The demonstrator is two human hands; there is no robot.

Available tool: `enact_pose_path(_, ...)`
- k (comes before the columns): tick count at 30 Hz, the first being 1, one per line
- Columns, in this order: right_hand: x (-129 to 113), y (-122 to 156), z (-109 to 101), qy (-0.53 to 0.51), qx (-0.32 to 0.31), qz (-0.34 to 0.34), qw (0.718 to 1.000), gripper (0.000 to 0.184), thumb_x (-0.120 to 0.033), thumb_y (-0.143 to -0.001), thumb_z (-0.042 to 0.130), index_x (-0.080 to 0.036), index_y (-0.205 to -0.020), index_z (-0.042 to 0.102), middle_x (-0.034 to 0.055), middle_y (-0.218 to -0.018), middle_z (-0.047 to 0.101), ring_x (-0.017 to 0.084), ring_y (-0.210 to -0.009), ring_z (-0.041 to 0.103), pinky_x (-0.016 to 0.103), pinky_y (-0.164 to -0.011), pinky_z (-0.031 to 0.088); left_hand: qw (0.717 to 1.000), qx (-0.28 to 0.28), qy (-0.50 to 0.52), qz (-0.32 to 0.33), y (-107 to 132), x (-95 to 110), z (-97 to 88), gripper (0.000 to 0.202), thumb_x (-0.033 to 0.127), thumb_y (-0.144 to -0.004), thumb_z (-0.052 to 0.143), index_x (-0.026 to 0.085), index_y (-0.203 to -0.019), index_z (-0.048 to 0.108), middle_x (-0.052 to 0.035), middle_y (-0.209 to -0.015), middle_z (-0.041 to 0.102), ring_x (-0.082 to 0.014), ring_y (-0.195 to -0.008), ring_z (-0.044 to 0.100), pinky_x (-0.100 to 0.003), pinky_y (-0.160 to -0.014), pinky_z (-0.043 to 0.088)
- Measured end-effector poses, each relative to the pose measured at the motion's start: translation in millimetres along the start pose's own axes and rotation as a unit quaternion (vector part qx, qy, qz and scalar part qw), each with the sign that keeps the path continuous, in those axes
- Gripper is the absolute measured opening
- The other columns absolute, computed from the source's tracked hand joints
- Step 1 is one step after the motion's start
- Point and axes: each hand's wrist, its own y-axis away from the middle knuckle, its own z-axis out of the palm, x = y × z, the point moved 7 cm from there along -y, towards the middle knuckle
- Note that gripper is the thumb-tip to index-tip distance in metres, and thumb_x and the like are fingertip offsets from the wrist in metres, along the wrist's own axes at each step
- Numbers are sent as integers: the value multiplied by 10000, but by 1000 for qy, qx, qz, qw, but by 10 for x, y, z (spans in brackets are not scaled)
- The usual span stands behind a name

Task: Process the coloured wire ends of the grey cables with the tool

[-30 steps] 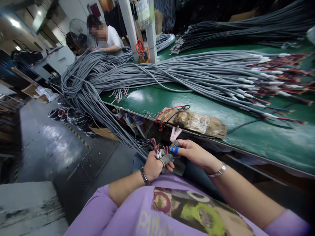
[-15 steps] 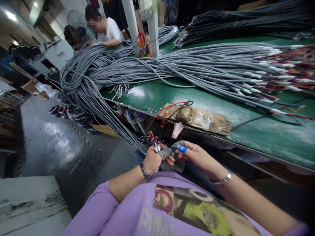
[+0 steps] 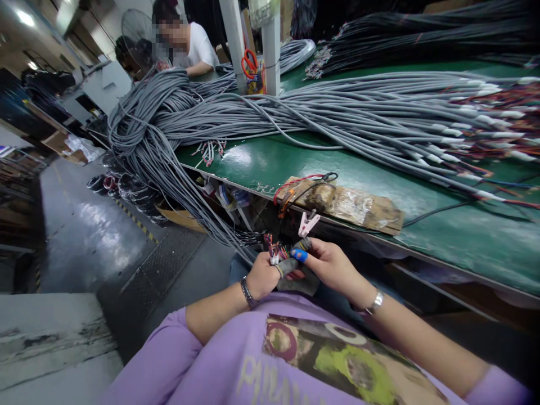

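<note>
My left hand [image 3: 262, 277] is closed around a bunch of grey cable ends [image 3: 276, 253] whose coloured wire tips with white sleeves stick up above the fist. My right hand [image 3: 333, 264] sits just to the right, thumb and forefinger pinched at those wire tips; its fingertips wear blue and grey finger cots [image 3: 298, 255]. Both hands hover over my lap, below the edge of the green table [image 3: 295, 163]. A pink clip [image 3: 307, 223] hangs at the table edge right above the hands.
A large bundle of grey cables [image 3: 337, 107] lies across the table and drapes off its left end toward the floor. A taped cardboard pad [image 3: 358, 205] with red and black leads sits on the table edge. Another person [image 3: 189, 48] works at the far left, beside a white post [image 3: 272, 45] and orange scissors [image 3: 250, 63].
My right hand drew closer to the left hand's wire tips again after shifting slightly right. The view drifted a little; the cable bundle stayed in my left fist.
</note>
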Motion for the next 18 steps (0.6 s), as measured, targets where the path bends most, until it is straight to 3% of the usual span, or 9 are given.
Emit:
enact_pose_path(4, 73, -13, -90, 5, 36, 12, 999, 394, -558, -662, 735, -182, -674, 616, 11, -622, 601, 140, -567, 494, 274, -556, 428, 997, 58, 51, 2, -13, -35, -59, 483, 590, -645, 713, 114, -681, 640, -80, -592, 669, -203, -602, 666, -290, -584, 515)
enact_pose_path(8, 173, 12, -117, -11, 51, 39, 998, 424, -580, -633, 746, -177, -686, 627, 14, -630, 598, 139, -569, 480, 273, -545, 408, 995, 75, 63, -3, -8, -15, -66, 479, 581, -632, 728, 115, -662, 620, -87, -576, 664, -212, -591, 672, -298, -584, 522)
enact_pose_path(18, 165, 45, -169, -77, 68, 37, 994, 335, -488, -690, 721, -177, -689, 597, -16, -605, 521, 117, -546, 442, 255, -531, 393, 989, 126, 78, -9, 80, 47, -82, 492, 571, -556, 779, 115, -660, 625, -47, -510, 635, -141, -420, 572, -261, -462, 487)
